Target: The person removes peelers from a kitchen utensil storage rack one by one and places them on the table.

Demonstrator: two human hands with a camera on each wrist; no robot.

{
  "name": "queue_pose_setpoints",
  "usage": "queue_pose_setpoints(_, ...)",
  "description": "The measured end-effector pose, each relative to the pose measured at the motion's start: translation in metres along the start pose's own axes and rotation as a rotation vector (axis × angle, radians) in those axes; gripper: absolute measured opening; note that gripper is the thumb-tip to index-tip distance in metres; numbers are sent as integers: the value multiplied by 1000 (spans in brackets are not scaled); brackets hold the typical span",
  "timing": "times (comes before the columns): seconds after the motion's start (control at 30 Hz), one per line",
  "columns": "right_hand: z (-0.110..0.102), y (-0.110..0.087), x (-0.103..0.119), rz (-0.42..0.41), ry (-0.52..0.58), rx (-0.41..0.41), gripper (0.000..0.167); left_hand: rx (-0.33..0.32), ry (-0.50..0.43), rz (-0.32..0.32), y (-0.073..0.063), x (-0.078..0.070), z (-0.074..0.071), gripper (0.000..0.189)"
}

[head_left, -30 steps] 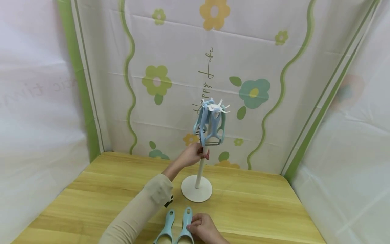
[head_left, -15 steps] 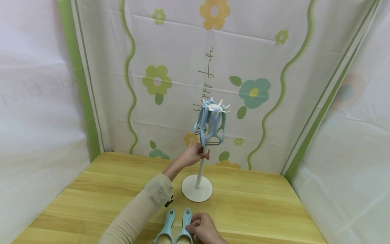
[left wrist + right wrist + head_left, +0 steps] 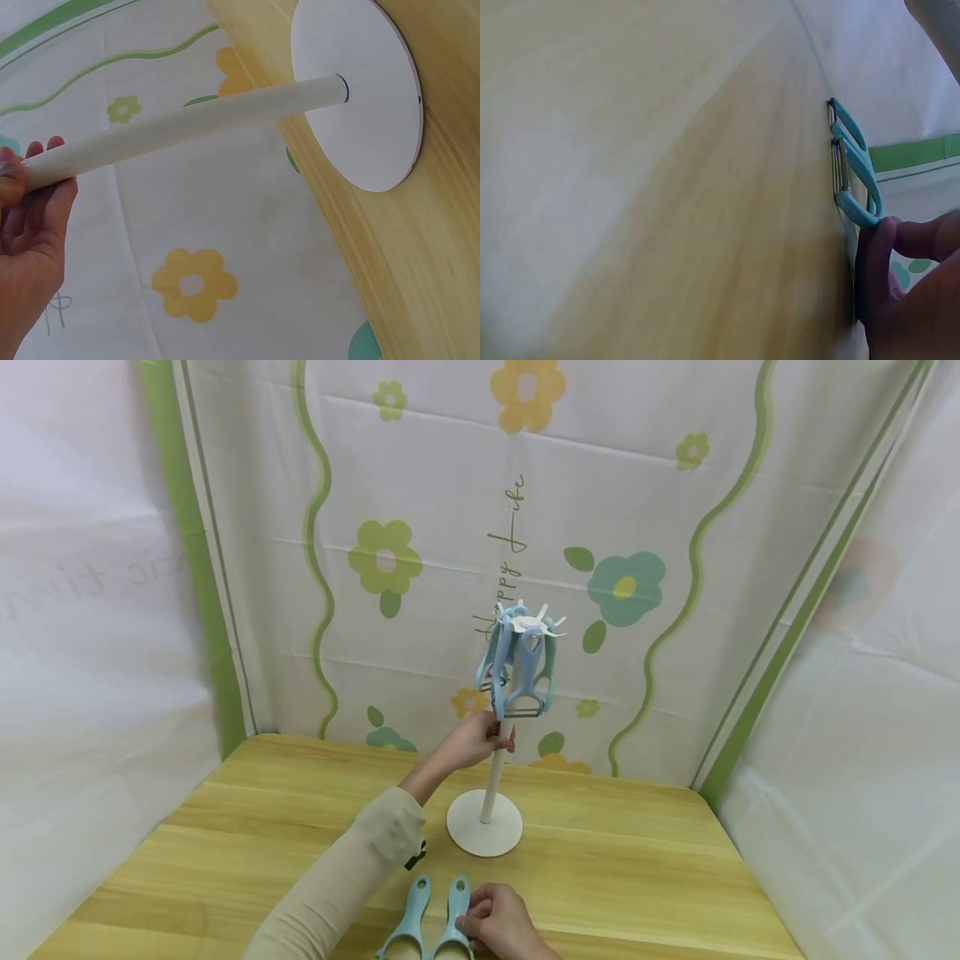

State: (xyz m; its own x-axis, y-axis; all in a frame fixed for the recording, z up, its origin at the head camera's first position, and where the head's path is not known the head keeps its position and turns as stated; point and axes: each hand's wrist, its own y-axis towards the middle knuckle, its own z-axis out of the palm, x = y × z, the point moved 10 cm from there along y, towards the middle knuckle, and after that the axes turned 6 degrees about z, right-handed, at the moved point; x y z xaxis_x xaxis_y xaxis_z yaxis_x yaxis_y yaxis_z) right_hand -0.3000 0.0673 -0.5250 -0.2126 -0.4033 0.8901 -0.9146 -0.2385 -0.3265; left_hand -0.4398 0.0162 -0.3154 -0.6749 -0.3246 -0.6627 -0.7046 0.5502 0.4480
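Note:
My left hand point(image 3: 474, 741) grips the white pole point(image 3: 492, 783) of an upright stand, just under several blue and green peelers point(image 3: 529, 670) that hang from its hooks. The left wrist view shows that hand's fingers point(image 3: 52, 217) round the pole, and the round white base point(image 3: 375, 142) flat on the table. Near the front, my right hand point(image 3: 504, 923) pinches the edge of a light-blue peeler point(image 3: 457, 903) lying on the table. A matching peeler point(image 3: 413, 910) lies close to its left. In the right wrist view, thumb and fingers meet at the peeler's side point(image 3: 862, 214).
The wooden table point(image 3: 637, 877) ends at a white flowered curtain point(image 3: 450, 485) behind the stand. More curtain hangs on both sides. My left sleeve point(image 3: 330, 885) crosses the table to the left of the two lying peelers.
The right-hand peeler has shifted slightly left and toward me, closer to the other one, with my right hand on it. My left hand and the stand stay where they were.

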Motion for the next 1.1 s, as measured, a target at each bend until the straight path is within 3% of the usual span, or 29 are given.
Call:
queue_pose_setpoints(0.4,-6,-1,6,-48,-93,7,43,-6,3,-3,-1,1,0,4)
queue_pose_setpoints(0.7,-7,-5,12,-85,-115,44,40,-2,9,-2,0,1,0,5)
queue_pose_setpoints(1.1,-5,-6,15,-113,-130,27,33,-2,19,-20,0,3,0,7)
